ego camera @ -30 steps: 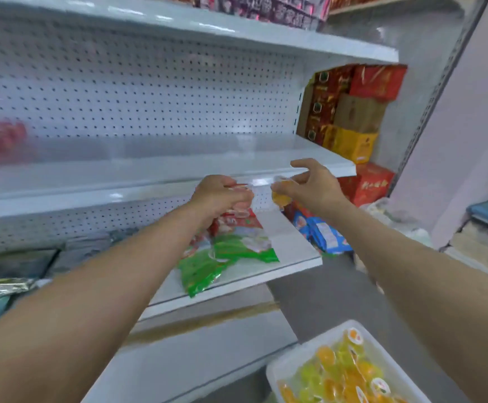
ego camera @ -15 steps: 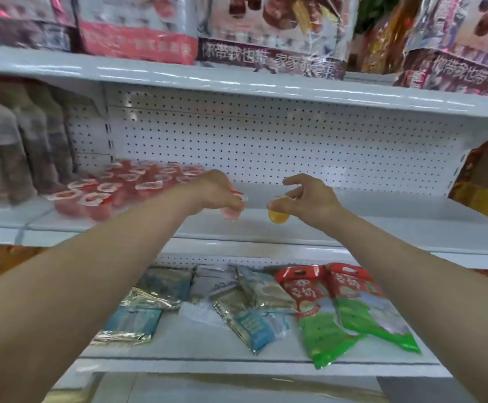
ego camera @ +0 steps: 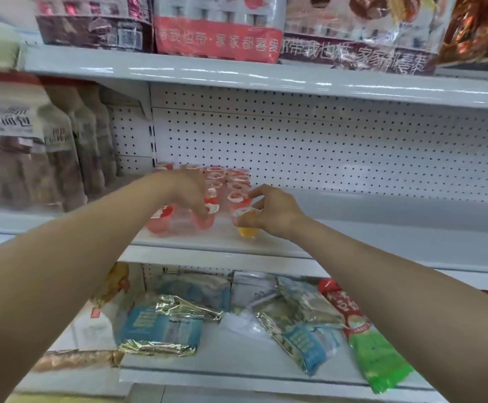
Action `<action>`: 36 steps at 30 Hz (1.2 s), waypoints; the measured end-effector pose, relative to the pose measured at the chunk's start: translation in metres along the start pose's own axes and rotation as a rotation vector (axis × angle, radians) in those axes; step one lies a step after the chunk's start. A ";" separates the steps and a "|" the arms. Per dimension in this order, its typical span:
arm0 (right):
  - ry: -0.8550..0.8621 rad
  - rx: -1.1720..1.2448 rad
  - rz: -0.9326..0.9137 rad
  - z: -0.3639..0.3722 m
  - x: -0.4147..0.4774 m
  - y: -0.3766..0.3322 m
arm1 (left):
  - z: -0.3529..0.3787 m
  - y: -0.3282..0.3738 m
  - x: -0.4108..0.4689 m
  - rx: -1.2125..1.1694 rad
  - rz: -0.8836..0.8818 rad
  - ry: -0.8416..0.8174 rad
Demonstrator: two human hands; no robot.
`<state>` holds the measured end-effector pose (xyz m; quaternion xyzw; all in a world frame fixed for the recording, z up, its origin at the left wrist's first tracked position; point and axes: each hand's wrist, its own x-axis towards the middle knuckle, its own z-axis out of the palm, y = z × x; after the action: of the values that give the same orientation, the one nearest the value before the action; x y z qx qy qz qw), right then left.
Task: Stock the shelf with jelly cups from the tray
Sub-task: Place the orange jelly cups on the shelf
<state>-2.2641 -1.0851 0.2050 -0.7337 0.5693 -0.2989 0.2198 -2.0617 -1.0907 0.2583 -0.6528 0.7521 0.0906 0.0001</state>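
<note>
My R hand (ego camera: 274,212) pinches orange jelly cup (ego camera: 247,230), low on shelf (ego camera: 353,244), just right of red cups (ego camera: 237,186). L hand (ego camera: 189,190) grips front red cup (ego camera: 205,221). Seat both flat, snug w/ row, then release.

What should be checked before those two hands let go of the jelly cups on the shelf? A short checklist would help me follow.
1. Orange jelly cup upright, lid on top: ok.
2. Its base fully resting on the shelf: cannot tell; the picture is blurred there.
3. Right hand has a firm pinch on it: ok.
4. Red jelly cup pinched by the left hand upright: ok.
5. Red jelly cup lined up with the red rows behind: ok.
6. Bare shelf to the right of the orange jelly cup for more: ok.
</note>
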 end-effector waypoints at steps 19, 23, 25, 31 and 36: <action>0.014 -0.086 -0.026 0.023 0.009 -0.013 | -0.001 -0.013 0.010 0.123 0.047 -0.072; 0.012 -0.116 -0.053 0.019 0.004 -0.014 | -0.007 -0.008 0.006 0.091 0.014 -0.075; 0.036 -0.139 -0.077 0.012 0.001 -0.014 | -0.013 -0.001 0.002 0.071 0.001 -0.039; 0.158 -0.310 -0.076 -0.034 -0.012 0.008 | -0.014 0.047 0.013 -0.064 0.041 0.226; 0.269 -0.417 0.013 -0.111 -0.055 0.062 | 0.002 0.136 0.026 -0.248 0.198 0.361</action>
<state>-2.3938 -1.0464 0.2337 -0.7131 0.6474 -0.2686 -0.0124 -2.1994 -1.0978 0.2720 -0.5765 0.7833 0.0640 -0.2234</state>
